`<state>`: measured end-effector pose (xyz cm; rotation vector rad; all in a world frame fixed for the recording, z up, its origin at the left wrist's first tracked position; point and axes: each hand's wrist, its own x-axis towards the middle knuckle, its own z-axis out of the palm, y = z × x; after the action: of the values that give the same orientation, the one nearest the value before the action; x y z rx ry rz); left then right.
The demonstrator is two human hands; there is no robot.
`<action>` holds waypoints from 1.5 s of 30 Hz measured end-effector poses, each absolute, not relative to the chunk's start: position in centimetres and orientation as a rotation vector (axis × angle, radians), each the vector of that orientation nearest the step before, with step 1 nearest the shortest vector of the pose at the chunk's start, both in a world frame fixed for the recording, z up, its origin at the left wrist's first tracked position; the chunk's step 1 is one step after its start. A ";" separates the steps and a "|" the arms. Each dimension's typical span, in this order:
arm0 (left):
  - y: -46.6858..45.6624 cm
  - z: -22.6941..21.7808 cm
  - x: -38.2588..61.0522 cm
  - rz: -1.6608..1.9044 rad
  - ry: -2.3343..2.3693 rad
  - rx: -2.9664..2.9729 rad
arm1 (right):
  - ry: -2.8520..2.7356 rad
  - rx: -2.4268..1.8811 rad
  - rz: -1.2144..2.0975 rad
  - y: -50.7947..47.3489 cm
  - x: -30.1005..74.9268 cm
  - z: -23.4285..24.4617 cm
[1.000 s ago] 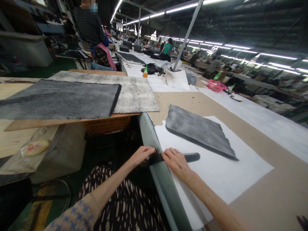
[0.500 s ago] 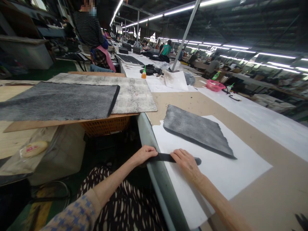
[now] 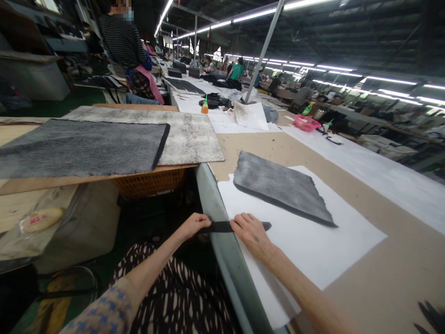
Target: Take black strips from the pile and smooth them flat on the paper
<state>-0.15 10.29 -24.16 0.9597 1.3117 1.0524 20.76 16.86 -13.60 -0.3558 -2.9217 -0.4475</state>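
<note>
A narrow black strip (image 3: 220, 227) stretches across the table's edge (image 3: 208, 195). My left hand (image 3: 195, 225) is closed in a pinch on it, just off the edge. Over the white sheet, my right hand (image 3: 251, 235) grips the same strip from above, fingers pressed together. The strip's right end shows a little beyond the fingers; what lies under that palm is hidden. A dark grey fabric piece (image 3: 281, 185) with a black border along its near side rests on the white paper sheet (image 3: 347, 232), beyond my right hand.
On the left, a large grey fabric panel (image 3: 83, 148) lies over a stained white board (image 3: 194, 134). An orange crate (image 3: 149, 183) sits below. Farther back are a glue bottle (image 3: 205, 106), a pink basket (image 3: 306, 123), a metal pole (image 3: 264, 51) and a standing person (image 3: 123, 51).
Both hands have moved left with the strip, and its right end now lies nearer the table's edge. My left hand has gone farther out past the edge.
</note>
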 end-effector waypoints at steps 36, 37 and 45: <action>10.9 -22.8 0.5 1.015 1.211 1.007 | -2.874 -0.582 -0.230 18.2 22.7 -13.3; 10.5 -23.0 0.1 1.014 1.226 0.980 | -2.882 -0.544 -0.245 17.9 22.1 -13.3; 8.3 -22.9 -2.1 1.025 1.170 0.843 | -2.915 -0.438 -0.285 17.1 19.9 -13.4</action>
<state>-2.06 8.32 -22.93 0.8430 1.1703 1.0254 19.88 17.11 -13.44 -0.4384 -2.9155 -0.2854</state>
